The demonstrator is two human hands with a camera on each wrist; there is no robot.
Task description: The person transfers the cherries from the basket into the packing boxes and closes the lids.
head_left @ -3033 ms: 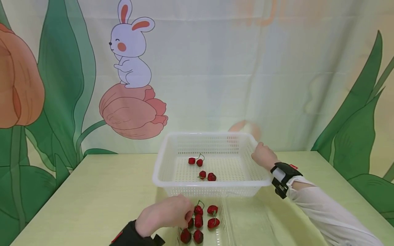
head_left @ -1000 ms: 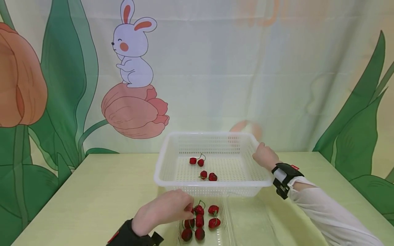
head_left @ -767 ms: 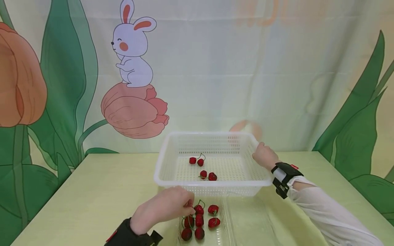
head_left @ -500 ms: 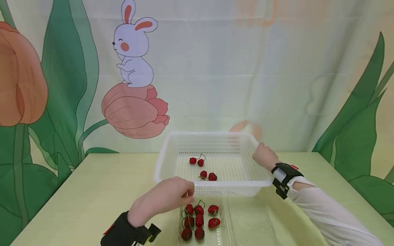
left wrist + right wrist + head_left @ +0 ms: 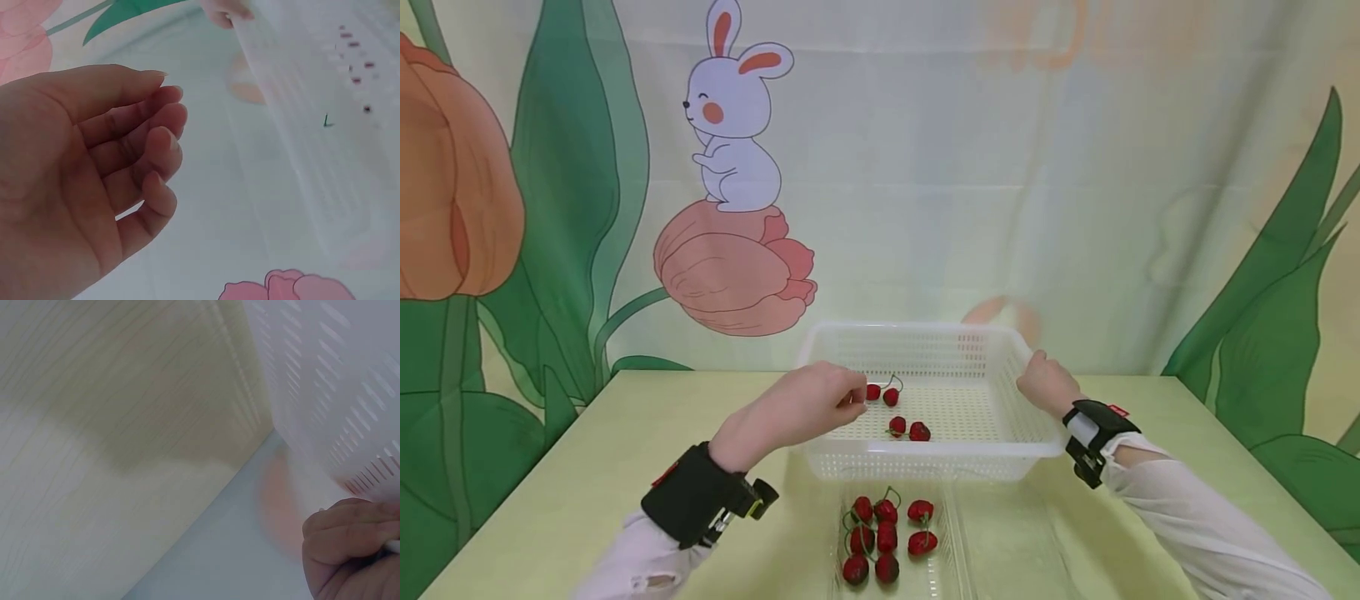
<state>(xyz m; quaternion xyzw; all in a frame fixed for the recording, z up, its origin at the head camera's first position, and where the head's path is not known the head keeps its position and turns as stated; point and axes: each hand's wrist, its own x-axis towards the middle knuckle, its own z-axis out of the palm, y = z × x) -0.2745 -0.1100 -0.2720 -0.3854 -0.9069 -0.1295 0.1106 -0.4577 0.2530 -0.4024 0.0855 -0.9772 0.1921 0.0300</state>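
My left hand (image 5: 808,404) hangs over the near left side of a white plastic basket (image 5: 925,448). In the left wrist view its fingers (image 5: 164,150) are loosely bent with nothing between them. My right hand (image 5: 1047,382) grips the basket's right rim, its fingers (image 5: 350,528) curled over the edge. Inside the basket lie a stemmed pair of cherries (image 5: 891,397) and a nearer pair of cherries (image 5: 919,431). In front stands a clear plastic box (image 5: 951,542) whose left part holds several cherries (image 5: 887,537), some with green stems.
The box's transparent lid half (image 5: 1018,542) lies to the right of the fruit. Both stand on a pale yellow wood-grain table (image 5: 655,433). A printed curtain (image 5: 895,183) with a rabbit and tulips hangs directly behind the basket.
My left hand has let go of a cherry at the box's back left and risen forward to the basket. My right hand keeps its hold on the rim.
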